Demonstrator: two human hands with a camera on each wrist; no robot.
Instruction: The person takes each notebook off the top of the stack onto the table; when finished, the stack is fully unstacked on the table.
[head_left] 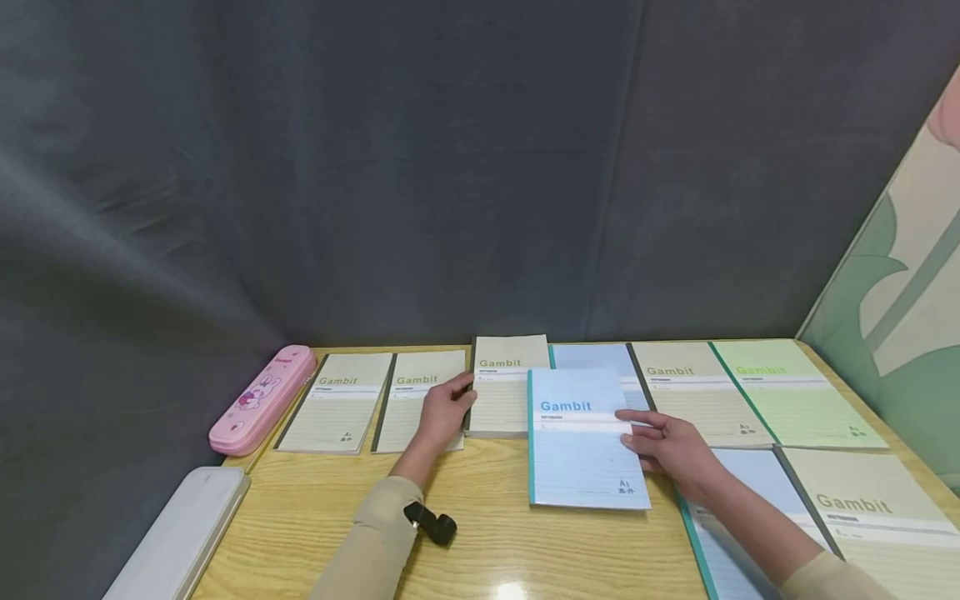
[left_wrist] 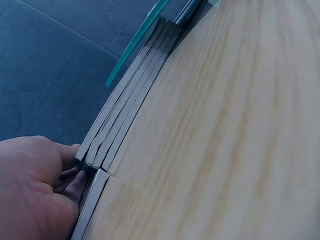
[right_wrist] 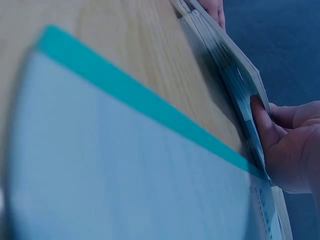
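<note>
Dark cloth (head_left: 450, 167) is being used as a backdrop behind the wood-grained worktop (head_left: 495, 533). By the right grip (head_left: 667, 446), a light-blue Gambit notebook with a teal spine (head_left: 577, 450) is being grasped at its right edge; it is being held above the worktop, overlapping two neighbours from the head view. Whether more than one copy is being held cannot be told.

By the left grip (head_left: 446, 408), the dark-spined side of a cream Gambit notebook stack (head_left: 498, 417) is being touched; whether the stack is being pinched or merely steadied cannot be told.

Behind the held notebook, a flat blue notebook (head_left: 592, 357) is being partly hidden. Farther right, a cream notebook (head_left: 697, 392) and a green notebook (head_left: 791, 400) are being kept side by side, and nearer the person another blue notebook (head_left: 750, 471) is being crossed by the right forearm, just beside a large cream notebook (head_left: 877, 508). Left of the stack, two cream notebooks (head_left: 333, 408) are being bordered by a pink rabbit-printed pencil case (head_left: 262, 400), with a white case (head_left: 180, 525) nearer the person.

Judging by this layout, notebooks are being sorted or stacked by cover colour, and the blue one is apparently being handled for that. A level setting-down on the matching blue cover is probably being called for, with the cream stack being left undisturbed.
</note>
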